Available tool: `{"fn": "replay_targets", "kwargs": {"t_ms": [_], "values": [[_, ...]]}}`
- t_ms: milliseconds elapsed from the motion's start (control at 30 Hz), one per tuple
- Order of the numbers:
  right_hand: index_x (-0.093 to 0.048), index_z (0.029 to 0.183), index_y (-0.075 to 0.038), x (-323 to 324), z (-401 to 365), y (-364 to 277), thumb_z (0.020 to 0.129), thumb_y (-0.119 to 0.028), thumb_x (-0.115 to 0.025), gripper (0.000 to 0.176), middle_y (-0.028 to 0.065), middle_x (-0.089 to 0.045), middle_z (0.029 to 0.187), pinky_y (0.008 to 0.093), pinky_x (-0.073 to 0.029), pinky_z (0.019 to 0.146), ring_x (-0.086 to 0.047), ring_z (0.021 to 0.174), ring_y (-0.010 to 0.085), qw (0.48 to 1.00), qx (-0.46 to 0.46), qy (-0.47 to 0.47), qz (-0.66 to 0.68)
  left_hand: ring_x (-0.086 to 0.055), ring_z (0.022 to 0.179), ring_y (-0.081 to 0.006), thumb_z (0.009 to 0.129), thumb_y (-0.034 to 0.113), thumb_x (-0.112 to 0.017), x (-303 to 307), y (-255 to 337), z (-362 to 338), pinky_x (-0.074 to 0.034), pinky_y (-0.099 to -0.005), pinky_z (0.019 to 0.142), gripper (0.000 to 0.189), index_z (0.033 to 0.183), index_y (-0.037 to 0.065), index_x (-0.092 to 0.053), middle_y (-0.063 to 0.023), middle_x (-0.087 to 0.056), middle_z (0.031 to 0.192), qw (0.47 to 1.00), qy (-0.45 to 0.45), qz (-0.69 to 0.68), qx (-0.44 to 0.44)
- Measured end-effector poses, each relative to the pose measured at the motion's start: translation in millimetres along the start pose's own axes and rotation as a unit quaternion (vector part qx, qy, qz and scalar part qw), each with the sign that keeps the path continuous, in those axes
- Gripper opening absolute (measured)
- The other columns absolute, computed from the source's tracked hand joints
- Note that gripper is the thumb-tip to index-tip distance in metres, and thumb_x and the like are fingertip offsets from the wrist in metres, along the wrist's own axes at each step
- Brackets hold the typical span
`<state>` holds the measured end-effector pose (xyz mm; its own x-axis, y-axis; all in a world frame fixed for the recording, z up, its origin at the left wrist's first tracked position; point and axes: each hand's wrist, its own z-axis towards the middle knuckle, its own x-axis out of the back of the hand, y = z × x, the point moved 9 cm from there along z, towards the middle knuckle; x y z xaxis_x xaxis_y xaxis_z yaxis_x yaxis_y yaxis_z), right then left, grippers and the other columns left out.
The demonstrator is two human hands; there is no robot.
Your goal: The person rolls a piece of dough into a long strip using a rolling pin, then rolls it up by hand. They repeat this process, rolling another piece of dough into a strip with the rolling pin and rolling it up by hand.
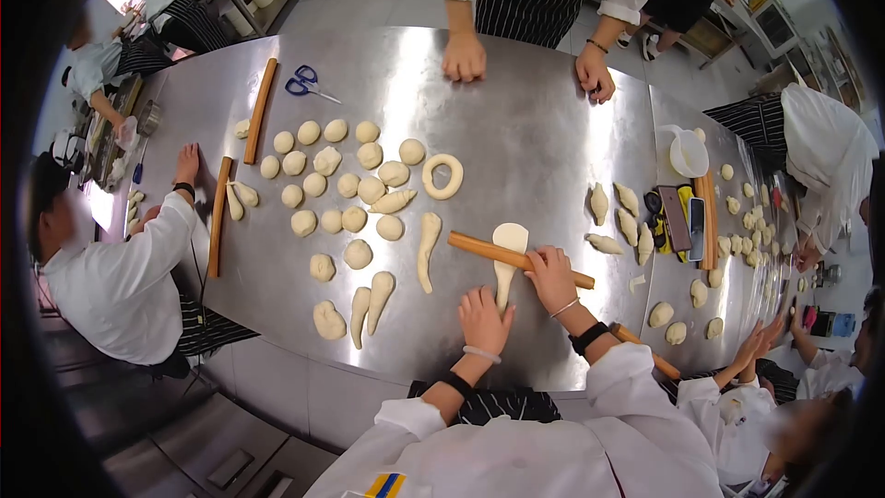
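Note:
A wooden rolling pin (pixel 479 246) lies slantwise across a piece of dough (pixel 510 238), whose far end is flat and wide and whose near end narrows. My right hand (pixel 553 278) rests on the pin, right of the dough, with its fingers over the wood. Close to the dough's narrow end, my left hand (pixel 485 321) has its fingers against or beside the tail. To the left are a long dough piece (pixel 428 251), a dough ring (pixel 442 176), tapered pieces (pixel 379 301) and several round dough balls (pixel 358 254).
Shaped rolls (pixel 628 227) and phones (pixel 696 224) lie to the right, near a white container (pixel 689 153). Blue scissors (pixel 312 84) and more rolling pins (pixel 219 217) are on the left. Across the steel table (pixel 544 148), a person rests both hands; others stand at both sides.

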<state>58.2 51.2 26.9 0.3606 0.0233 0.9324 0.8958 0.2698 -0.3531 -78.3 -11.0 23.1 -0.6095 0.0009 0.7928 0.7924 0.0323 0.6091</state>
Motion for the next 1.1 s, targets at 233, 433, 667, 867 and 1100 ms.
{"fn": "replay_targets", "kwargs": {"t_ms": [233,433,667,867,1100], "values": [[-0.055,0.116,-0.006,3.9,41.9,-21.5,0.079,-0.033,-0.065,0.047,0.0120,-0.046,0.128,0.0474,-0.032,0.096,-0.041,0.119,0.0292,0.999,0.030,0.042,0.015,-0.053,0.090,-0.0364,0.076,0.011,-0.063,-44.9,-27.8,7.1,-0.043,-0.0420,0.078,0.028,0.097,0.000,-0.049,-0.0207,-0.055,0.097,0.974,-0.048,-0.106,0.192],[-0.048,0.126,-0.005,-31.2,32.6,-44.2,0.083,-0.043,-0.057,0.058,0.0091,-0.039,0.142,0.0466,-0.025,0.107,-0.029,0.135,0.0239,0.989,0.132,-0.008,-0.070,-0.057,0.065,-0.0315,0.088,0.021,-0.052,-67.2,-55.5,-10.0,-0.045,-0.0383,0.062,0.022,0.088,0.000,-0.051,-0.0162,-0.059,0.075,0.917,-0.073,-0.275,0.278],[-0.041,0.136,-0.005,-26.5,-1.8,-58.2,0.086,-0.039,-0.055,0.062,0.0098,-0.032,0.147,0.0478,-0.020,0.110,-0.022,0.139,0.0267,0.996,0.073,-0.033,-0.042,-0.048,0.051,-0.0082,0.099,0.030,-0.038,-90.0,-57.3,-45.9,-0.035,-0.0232,0.043,0.032,0.085,0.005,-0.055,-0.0014,-0.050,0.063,0.793,-0.191,-0.483,0.319],[-0.033,0.139,0.000,-36.7,-22.3,-51.8,0.085,-0.044,-0.055,0.073,0.0167,-0.025,0.149,0.0513,-0.016,0.110,-0.018,0.139,0.0333,0.998,-0.056,-0.025,-0.033,-0.037,0.044,-0.0075,0.100,0.028,-0.036,-92.1,-51.6,-61.4,-0.028,-0.0216,0.039,0.027,0.093,0.007,-0.052,0.0004,-0.046,0.064,0.779,-0.204,-0.517,0.292],[-0.040,0.134,-0.002,-25.4,-34.4,-46.4,0.087,-0.036,-0.055,0.060,0.0189,-0.022,0.149,0.0512,-0.022,0.107,-0.020,0.138,0.0338,0.996,-0.032,-0.025,-0.083,-0.044,0.047,-0.0089,0.100,0.024,-0.037,-82.8,-47.2,-75.2,-0.034,-0.0227,0.043,0.026,0.100,0.005,-0.055,-0.0006,-0.051,0.066,0.841,-0.174,-0.455,0.236]]}}
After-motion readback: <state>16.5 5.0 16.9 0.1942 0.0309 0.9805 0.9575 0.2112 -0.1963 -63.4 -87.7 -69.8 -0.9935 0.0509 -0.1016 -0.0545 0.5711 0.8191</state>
